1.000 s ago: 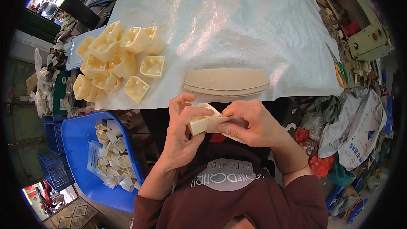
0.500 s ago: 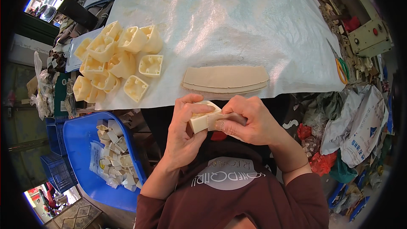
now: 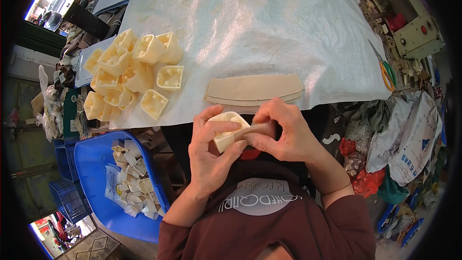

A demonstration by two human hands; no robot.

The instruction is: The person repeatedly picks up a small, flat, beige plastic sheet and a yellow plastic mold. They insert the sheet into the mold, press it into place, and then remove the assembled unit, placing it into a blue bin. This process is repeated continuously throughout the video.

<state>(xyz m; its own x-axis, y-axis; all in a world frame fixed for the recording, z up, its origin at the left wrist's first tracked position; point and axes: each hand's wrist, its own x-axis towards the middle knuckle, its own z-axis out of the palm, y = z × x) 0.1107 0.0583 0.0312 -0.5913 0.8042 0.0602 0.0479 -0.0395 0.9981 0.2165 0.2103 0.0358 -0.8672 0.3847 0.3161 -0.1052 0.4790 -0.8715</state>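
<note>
We hold a cream cup in front of our chest, just below the table edge. Our left hand is curled around it; our right hand pinches a tan strip against its side. A pile of cups looks finished, while more strips and a blue bin of pieces suggest much work remains.

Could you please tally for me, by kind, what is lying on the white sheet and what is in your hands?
Cream square cups piled on the white sheet: about 11
Cream square cup in the left hand and right hand: 1
Stack of flat beige strips: 1
Scissors: 1
Total: about 14
</note>
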